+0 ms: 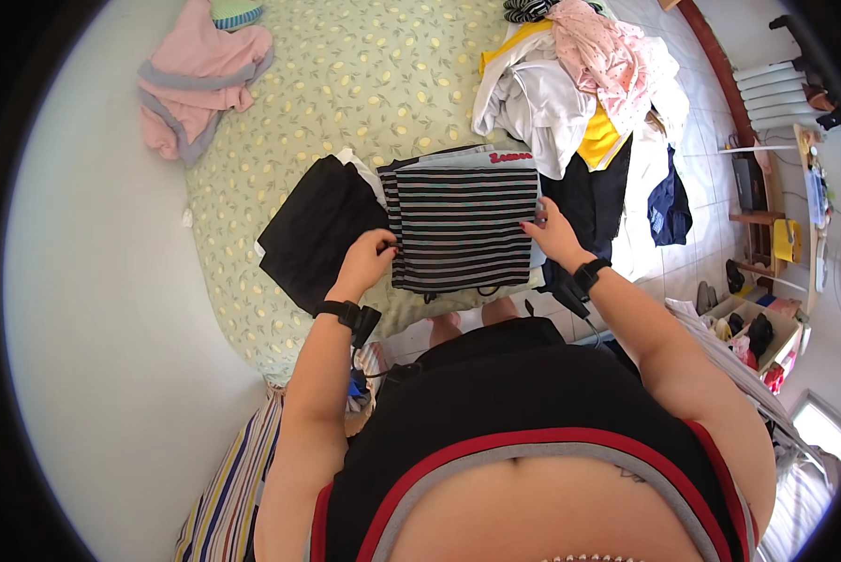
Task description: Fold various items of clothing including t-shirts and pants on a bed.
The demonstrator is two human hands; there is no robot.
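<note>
A folded black-and-white striped garment [463,225] lies on a stack of folded clothes at the near edge of the bed. My left hand [366,258] is at its left edge, thumb and fingers pinched on the cloth. At the right edge, my right hand [553,232] pinches the fabric between thumb and fingers. Beneath the striped garment, a light grey folded garment [481,160] with red lettering shows along the far side. Left of the stack lies a folded black garment [319,225], close to my left hand. The layers under the stripes are mostly hidden.
A loose heap of white, yellow and pink clothes [580,94] sits at the far right of the bed. Dark trousers [597,201] hang beside the stack. A pink-and-grey garment [196,84] lies far left on the patterned bedsheet [364,84]. Shelves stand at the right.
</note>
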